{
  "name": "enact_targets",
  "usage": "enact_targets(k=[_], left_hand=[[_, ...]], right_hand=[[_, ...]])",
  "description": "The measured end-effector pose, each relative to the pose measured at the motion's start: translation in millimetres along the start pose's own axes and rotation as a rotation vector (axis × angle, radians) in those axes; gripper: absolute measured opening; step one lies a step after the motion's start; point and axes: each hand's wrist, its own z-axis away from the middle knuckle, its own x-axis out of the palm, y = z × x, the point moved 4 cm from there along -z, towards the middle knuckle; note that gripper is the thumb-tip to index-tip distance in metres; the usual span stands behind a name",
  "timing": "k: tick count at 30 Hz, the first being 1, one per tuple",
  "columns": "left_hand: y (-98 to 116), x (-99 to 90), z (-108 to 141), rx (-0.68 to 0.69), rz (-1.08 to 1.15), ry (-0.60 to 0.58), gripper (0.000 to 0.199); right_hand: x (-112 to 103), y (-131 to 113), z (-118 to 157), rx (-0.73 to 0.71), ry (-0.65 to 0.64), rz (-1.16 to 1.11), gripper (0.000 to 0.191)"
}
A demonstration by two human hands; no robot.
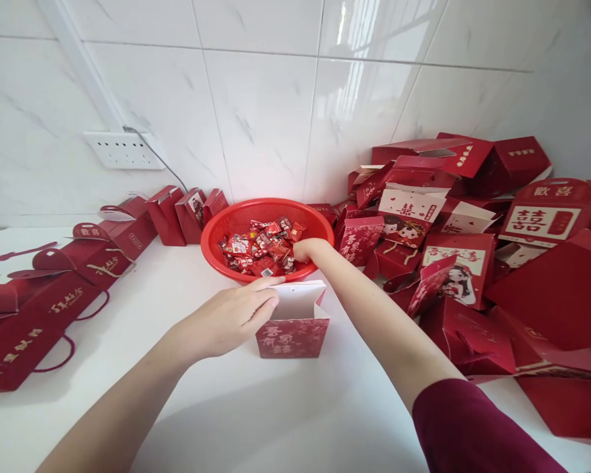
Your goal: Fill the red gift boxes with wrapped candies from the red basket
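Note:
In front of me a red gift box [295,340] with pale floral print stands upright on the white table, its top open and its inside pale. My left hand [229,315] grips the box's left upper edge, thumb and fingers on either side of the wall. Behind the box sits a red plastic basket [211,240] with small red-wrapped candies [261,246] in it. My right hand [311,251] reaches down into the basket's right side among the candies. Its fingers are bent down and hidden, so I cannot see whether they hold any.
Closed red boxes [91,263] stand in a row on the left, some with cord handles. Smaller red boxes [190,213] stand by the wall. A large heap of red boxes [453,263] fills the right side. A socket strip [123,151] is on the tiled wall.

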Motion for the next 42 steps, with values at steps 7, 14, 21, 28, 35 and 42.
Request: enact_targets(k=[7,14,21,28,35,42], left_hand=[[4,-2.9,-1,0.019,0.003,0.006,0.042],[6,1.1,2,0.007,-0.009,0.070,0.044],[11,4.8,1,-0.017,-0.019,0.096,0.047],[8,6.9,0,-0.007,-0.011,0.112,0.048],[8,6.4,-1,-0.020,-0.001,0.117,0.049],[7,6.7,-2,-0.023,-0.015,0.104,0.049]], right_hand=[[6,1,3,0.016,-0.056,0.017,0.033],[-3,-5,13,-0.018,0.016,-0.041,0.033],[-20,-1,87,-0.175,0.529,-0.208,0.025],[-9,-14,184,-0.616,1.068,-0.551,0.035],[-2,-18,206,-0.687,1.054,-0.349,0.031],[-3,-14,208,-0.703,1.090,-0.145,0.038]])
